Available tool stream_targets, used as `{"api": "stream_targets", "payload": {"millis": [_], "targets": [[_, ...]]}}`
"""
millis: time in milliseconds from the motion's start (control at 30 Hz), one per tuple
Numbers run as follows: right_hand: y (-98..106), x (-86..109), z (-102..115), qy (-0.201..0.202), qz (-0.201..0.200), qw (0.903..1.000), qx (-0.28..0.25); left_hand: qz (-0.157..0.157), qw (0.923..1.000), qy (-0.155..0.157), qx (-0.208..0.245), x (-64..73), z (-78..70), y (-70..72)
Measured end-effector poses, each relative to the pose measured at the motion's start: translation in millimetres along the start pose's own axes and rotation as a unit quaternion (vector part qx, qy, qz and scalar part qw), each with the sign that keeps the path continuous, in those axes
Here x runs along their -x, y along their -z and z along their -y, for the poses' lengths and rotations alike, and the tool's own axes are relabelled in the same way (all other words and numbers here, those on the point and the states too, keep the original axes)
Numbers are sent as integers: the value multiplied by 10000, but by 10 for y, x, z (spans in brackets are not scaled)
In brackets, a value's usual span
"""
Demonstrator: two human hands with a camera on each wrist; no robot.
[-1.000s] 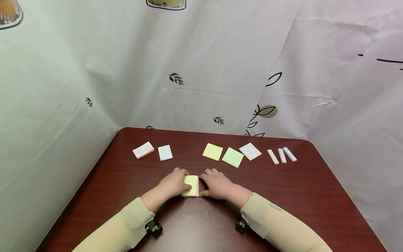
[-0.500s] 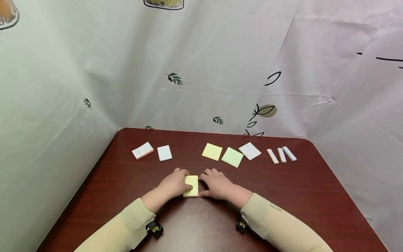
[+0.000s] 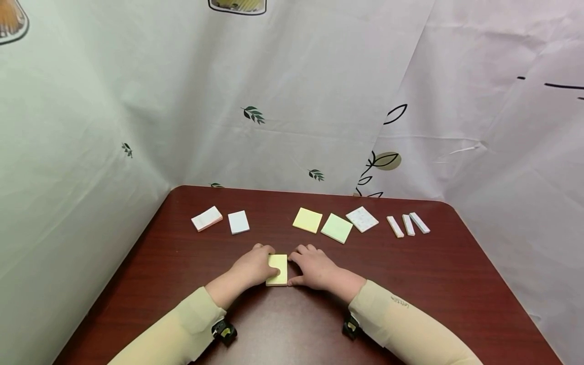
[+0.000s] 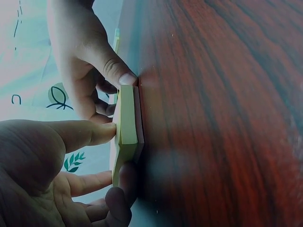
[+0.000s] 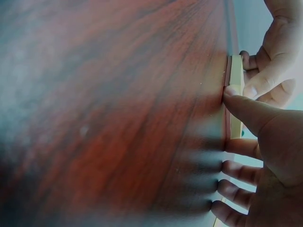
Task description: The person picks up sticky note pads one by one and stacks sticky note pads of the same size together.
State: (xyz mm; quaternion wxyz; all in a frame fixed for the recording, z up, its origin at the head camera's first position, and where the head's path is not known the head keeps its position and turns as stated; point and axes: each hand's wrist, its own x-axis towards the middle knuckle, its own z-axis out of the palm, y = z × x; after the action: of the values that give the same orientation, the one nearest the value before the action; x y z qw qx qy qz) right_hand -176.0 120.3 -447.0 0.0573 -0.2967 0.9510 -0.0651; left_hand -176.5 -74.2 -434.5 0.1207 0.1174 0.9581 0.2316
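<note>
In the head view my left hand [image 3: 252, 264] holds a pale yellow sticky note pad [image 3: 281, 266], with the thumb on its top face and other fingers around its left and far sides. Directly beneath it lies a thin pink sticky note pad [image 4: 139, 113], its edge showing as a layer in the left wrist view. The two form a low stack on the table. From the right, my right hand [image 3: 316, 267] has its thumb [image 5: 231, 91] at the stack's near right corner and its index finger [image 5: 244, 147] at the far right corner, holding the lower pad there.
Behind the hands lie a white pad with a pinkish edge [image 3: 207, 218], a white pad [image 3: 239, 222], a yellow pad [image 3: 307, 220], a green pad [image 3: 337, 228] and a patterned pad [image 3: 362, 219]. Three narrow strips [image 3: 408, 225] lie right. Fabric walls surround the brown table [image 3: 433, 284].
The left hand has slid the yellow pad slightly right over the pink pad, covering the pink strip that showed at its right edge. The right hand has stayed put.
</note>
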Motion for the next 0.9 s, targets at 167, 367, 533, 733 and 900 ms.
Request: {"api": "stream_targets", "payload": {"millis": [167,367,533,733,900], "targets": [[10,6,10,-7,33,10000,15,-12,10000,-78,1,-6,3,-8],[17,11,17,-28,143,9999,27,-45,9999,-96,17,-9,6,-12],[20,13,21,-17,167,9999,22,-57,9999,-103,37,-2,7,-11],[19,10,17,-26,190,9998,61,-61,9999,-80,116,12,7,-1],[31,13,23,-11,184,9998,35,-42,9997,-114,199,34,5,5]]}}
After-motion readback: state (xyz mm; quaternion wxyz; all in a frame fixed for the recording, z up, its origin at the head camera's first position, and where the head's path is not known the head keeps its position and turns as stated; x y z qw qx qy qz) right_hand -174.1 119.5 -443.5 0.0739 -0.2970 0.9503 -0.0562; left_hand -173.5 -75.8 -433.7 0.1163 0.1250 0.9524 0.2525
